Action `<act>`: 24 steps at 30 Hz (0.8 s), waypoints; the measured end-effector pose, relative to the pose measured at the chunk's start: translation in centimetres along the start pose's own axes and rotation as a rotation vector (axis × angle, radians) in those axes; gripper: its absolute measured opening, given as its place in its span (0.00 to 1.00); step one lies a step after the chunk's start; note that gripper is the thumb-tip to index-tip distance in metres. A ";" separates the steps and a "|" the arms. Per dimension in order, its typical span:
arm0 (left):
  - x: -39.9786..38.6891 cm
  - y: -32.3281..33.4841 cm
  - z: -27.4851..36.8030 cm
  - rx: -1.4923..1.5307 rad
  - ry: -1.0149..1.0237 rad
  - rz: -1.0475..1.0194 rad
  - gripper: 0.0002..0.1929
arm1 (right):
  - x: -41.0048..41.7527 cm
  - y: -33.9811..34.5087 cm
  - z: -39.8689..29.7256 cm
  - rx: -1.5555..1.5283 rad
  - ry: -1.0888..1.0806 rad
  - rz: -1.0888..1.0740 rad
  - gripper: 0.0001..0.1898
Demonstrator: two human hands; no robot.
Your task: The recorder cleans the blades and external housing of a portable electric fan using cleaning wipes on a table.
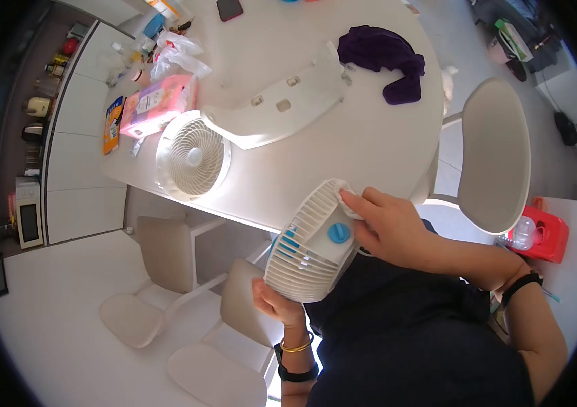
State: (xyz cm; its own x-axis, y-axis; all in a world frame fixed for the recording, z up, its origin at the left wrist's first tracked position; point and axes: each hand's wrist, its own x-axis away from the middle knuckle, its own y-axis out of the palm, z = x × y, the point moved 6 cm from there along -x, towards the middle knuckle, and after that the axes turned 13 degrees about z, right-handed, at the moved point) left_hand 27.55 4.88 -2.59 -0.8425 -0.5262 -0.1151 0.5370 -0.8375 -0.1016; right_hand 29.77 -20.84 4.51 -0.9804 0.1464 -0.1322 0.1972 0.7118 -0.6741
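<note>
My left hand (pixel 278 304) grips the lower edge of a white plastic fan housing (pixel 301 274), which is tilted in front of my body. The housing has curved slats, blue parts inside and a blue knob (pixel 339 233) on its flat face. My right hand (pixel 393 229) pinches a white cloth or wipe (pixel 345 199) against the housing's upper rim. On the white table, a round fan grille (pixel 194 156) with spiral ribs lies near the edge, beside a long curved white plastic piece (pixel 278 112) with rectangular cutouts. A dark purple cloth (pixel 382 58) lies crumpled farther back.
Around the white table (pixel 370 137) are light chairs (pixel 494 152). It bears a pink tissue pack (pixel 159 104), an orange packet (pixel 113 124), a plastic bag (pixel 179 56) and a phone (pixel 229 9). A red container (pixel 548 234) stands at the right.
</note>
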 end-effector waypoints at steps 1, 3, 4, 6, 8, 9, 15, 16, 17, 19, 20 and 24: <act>0.1 0.4 0.3 0.025 0.008 -0.043 0.21 | 0.1 -0.2 0.0 0.084 -0.077 0.000 0.25; -0.2 0.9 0.8 0.025 0.042 -0.072 0.21 | 0.5 -0.6 0.2 0.148 -0.117 -0.003 0.26; -0.3 1.3 1.1 0.022 0.072 -0.098 0.21 | 0.7 -0.6 0.2 0.211 -0.156 -0.011 0.27; -0.3 1.7 1.7 0.003 0.091 -0.110 0.21 | 1.1 -0.9 0.3 0.251 -0.174 -0.021 0.28; -0.4 2.0 2.0 -0.019 0.110 -0.119 0.21 | 1.5 -0.9 0.2 0.288 -0.193 -0.034 0.29; -0.4 2.2 2.1 -0.029 0.120 -0.121 0.21 | 2.0 -0.7 0.1 0.289 -0.204 -0.054 0.28; -1.3 1.3 0.5 0.032 -0.044 -0.103 0.18 | 1.8 -1.5 3.5 -0.346 0.234 -0.352 0.24; -1.5 1.1 -0.7 0.144 -0.214 -0.062 0.18 | 2.4 -1.0 4.4 -0.649 0.452 -0.473 0.23; -1.7 1.3 -0.9 0.140 -0.211 -0.061 0.18 | 2.5 -1.1 4.7 -0.653 0.451 -0.475 0.23; -2.1 1.0 -2.8 0.272 -0.488 0.212 0.19 | 2.7 -1.2 6.5 -0.633 0.589 -0.386 0.22; -2.5 0.6 -3.5 0.267 -0.488 0.210 0.19 | 3.2 -0.8 7.4 -0.731 0.669 -0.346 0.21; -3.2 0.2 -5.7 0.274 -0.579 0.154 0.20 | 3.5 -0.6 8.4 -0.869 0.851 -0.210 0.21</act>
State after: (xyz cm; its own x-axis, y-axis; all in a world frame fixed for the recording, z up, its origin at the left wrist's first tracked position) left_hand 30.56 7.26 -7.90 -0.6847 -0.5732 0.4502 0.6875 -0.7131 0.1376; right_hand 26.19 -26.48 -1.65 -0.7427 0.1433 0.6541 0.2928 0.9480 0.1247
